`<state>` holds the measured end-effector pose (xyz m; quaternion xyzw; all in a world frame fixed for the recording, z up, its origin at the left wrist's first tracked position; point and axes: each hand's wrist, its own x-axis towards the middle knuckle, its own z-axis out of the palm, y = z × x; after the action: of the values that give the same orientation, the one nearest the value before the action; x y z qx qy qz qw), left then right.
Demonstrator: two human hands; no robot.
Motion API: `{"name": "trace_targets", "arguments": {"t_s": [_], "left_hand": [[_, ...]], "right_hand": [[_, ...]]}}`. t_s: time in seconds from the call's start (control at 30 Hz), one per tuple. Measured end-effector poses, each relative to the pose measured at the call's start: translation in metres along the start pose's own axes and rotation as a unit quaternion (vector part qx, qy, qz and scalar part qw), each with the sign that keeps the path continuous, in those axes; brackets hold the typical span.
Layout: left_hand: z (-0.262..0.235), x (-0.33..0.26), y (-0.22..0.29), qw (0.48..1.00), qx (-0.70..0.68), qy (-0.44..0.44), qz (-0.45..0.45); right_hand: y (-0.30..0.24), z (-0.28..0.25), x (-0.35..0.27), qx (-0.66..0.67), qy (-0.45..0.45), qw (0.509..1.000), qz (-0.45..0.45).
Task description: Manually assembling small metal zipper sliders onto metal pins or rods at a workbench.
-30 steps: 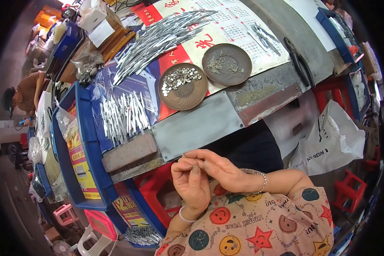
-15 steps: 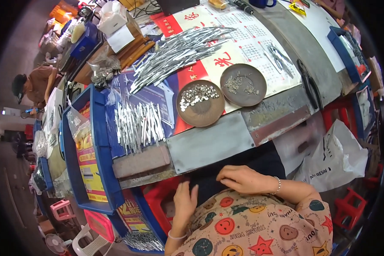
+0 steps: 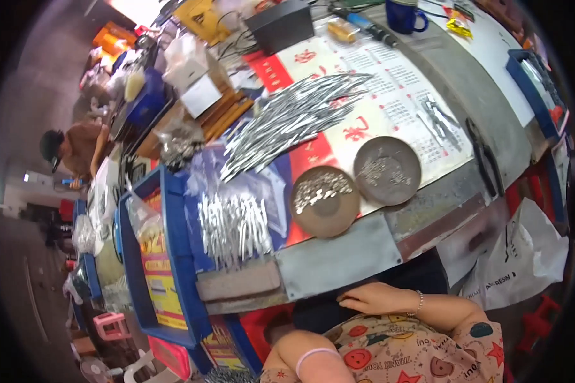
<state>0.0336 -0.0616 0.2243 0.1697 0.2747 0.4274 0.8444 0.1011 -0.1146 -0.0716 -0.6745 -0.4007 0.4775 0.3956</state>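
My right hand (image 3: 375,299) rests over the dark cloth on my lap, just below the bench edge. Its fingers stretch loosely to the left and hold nothing that I can see. Bent in against the front of my patterned shirt is my left hand (image 3: 294,345); its fingers are hidden. Nearest on the bench are two round brown dishes. The left dish (image 3: 326,223) holds small shiny silver pieces, the right dish (image 3: 399,152) thin small bits. A bundle of silver metal strips (image 3: 233,226) lies on blue sheeting, with a larger heap of strips (image 3: 294,118) behind.
A blue tray (image 3: 191,290) stands at the bench's left end. Black-handled pliers (image 3: 482,156) lie at right, near a white plastic bag (image 3: 524,255). Farther back are a blue mug (image 3: 402,16) and a black box (image 3: 280,29). Another person (image 3: 80,150) sits far left.
The view has shifted, so the bench sits lower and farther right. My left hand has turned in toward my shirt, its fingers now out of sight. My right hand stays over my lap.
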Motion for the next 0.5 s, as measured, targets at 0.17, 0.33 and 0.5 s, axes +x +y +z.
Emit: {"name": "trace_targets", "arguments": {"t_s": [0.17, 0.33, 0.5], "left_hand": [[-0.011, 0.005, 0.003, 0.977, 0.161, -0.094, -0.1], [0.021, 0.004, -0.063, 0.964, -0.255, 0.024, 0.064], [-0.001, 0.066, 0.005, 0.839, 0.073, -0.272, -0.465]], "right_hand": [[0.027, 0.0, 0.004, -0.047, 0.056, 0.996, -0.051], [0.031, 0.007, 0.026, -0.072, 0.101, 0.987, -0.105], [0.018, -0.006, 0.021, -0.059, 0.081, 0.993, -0.067]]}}
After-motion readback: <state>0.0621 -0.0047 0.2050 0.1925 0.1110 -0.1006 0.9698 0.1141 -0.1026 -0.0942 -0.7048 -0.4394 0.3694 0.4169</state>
